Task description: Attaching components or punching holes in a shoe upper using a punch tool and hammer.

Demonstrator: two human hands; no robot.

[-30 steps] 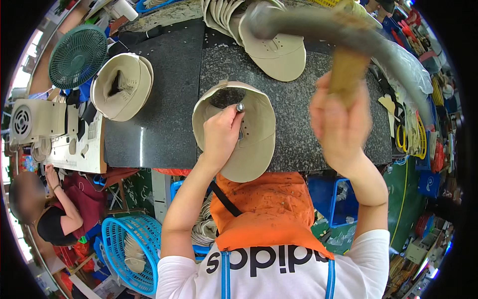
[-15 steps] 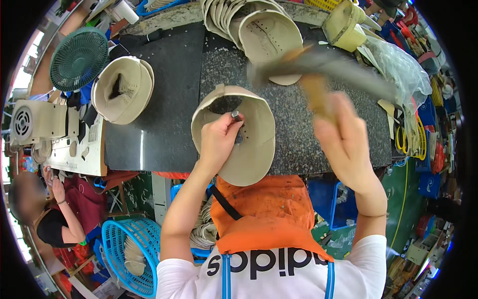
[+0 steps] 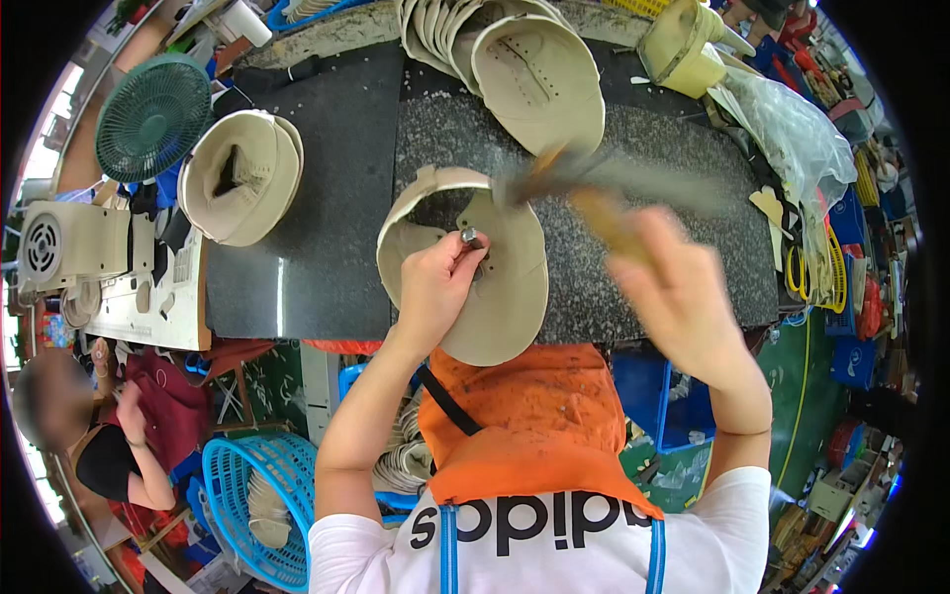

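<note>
My left hand (image 3: 432, 289) pinches a short metal punch (image 3: 470, 238) that stands upright inside a beige cap (image 3: 510, 317). Small holes dot the cap's panel beside the punch, and the cap lies on a dark speckled stone slab (image 3: 633, 267). Closed around the wooden handle of a hammer (image 3: 614, 223), my right hand (image 3: 678, 287) is to the right of the cap. The hammer is smeared by motion; its head hangs above the cap's upper right edge, apart from the punch as far as I can see.
A stack of beige caps (image 3: 539, 74) lies at the far edge, with a single cap (image 3: 242, 178) on the left. Around the bench are a green fan (image 3: 153, 117), a yellowish container (image 3: 683, 49), a clear plastic bag (image 3: 792, 139) and a blue basket (image 3: 259, 515). A person (image 3: 114, 465) sits at lower left.
The hammer and my right hand have swung left and down toward the punch. My left hand keeps the punch in nearly the same place. The seated person's hands have moved.
</note>
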